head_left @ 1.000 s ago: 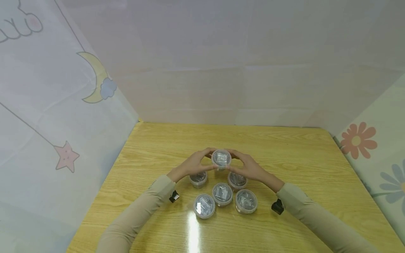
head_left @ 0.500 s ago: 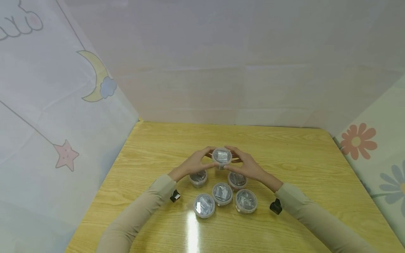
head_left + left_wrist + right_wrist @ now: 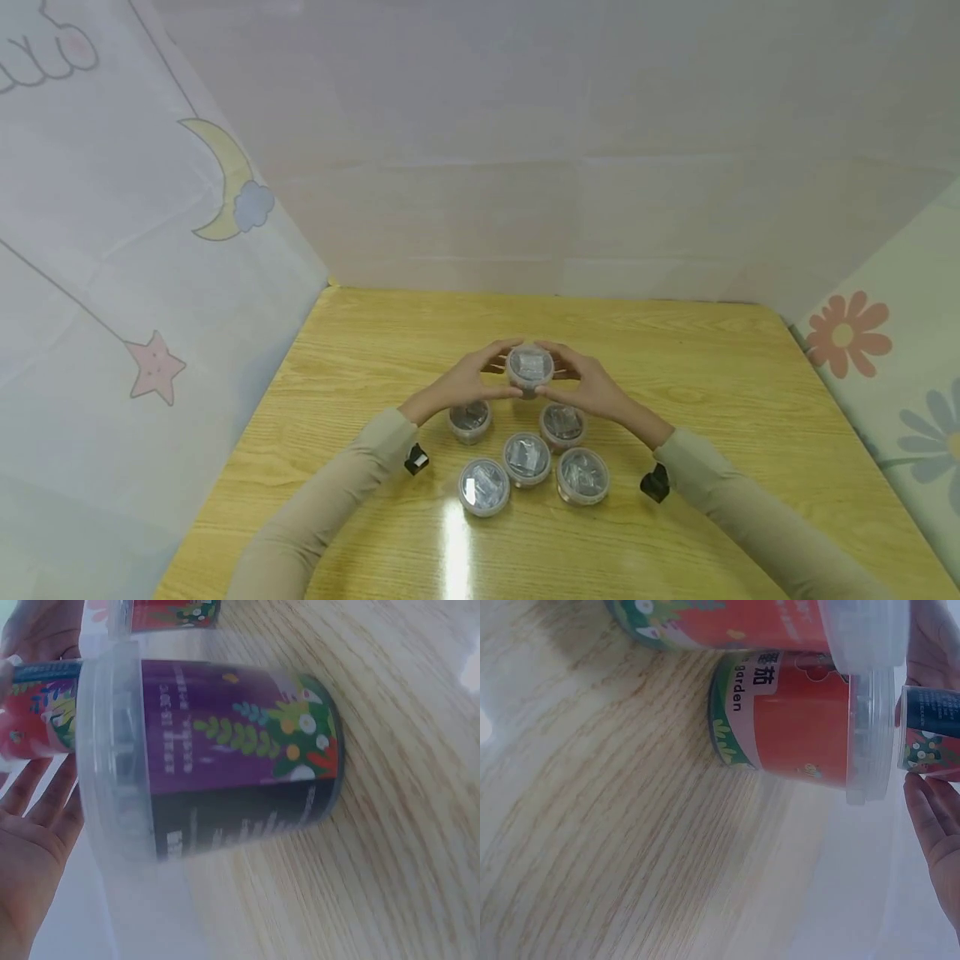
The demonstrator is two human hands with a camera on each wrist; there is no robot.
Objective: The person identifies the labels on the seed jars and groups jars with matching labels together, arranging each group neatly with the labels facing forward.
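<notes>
Between my two hands is a round plastic tub (image 3: 530, 367) with a see-through lid and silvery packets showing inside. My left hand (image 3: 463, 386) grips its left side, thumb toward me. The right hand (image 3: 596, 390) grips the opposite side the same way. The wrist views show this tub's red, patterned wall (image 3: 41, 716) with a dark blue band, held off the table. Beneath my left hand stands a purple-labelled tub (image 3: 232, 750), partly covered in the head view. A red-labelled tub (image 3: 799, 720) with "garden" printed on it stands near my right hand.
Closer to me, a middle tub (image 3: 527, 458), a front left tub (image 3: 483, 487) and a front right tub (image 3: 582, 477) stand close together on the wooden table (image 3: 675, 550). Printed cloth walls (image 3: 480, 217) enclose the back and sides. A glare streak lies in front.
Both hands have shifted slightly away from me and to the right with the held tub. The standing tubs have kept their places.
</notes>
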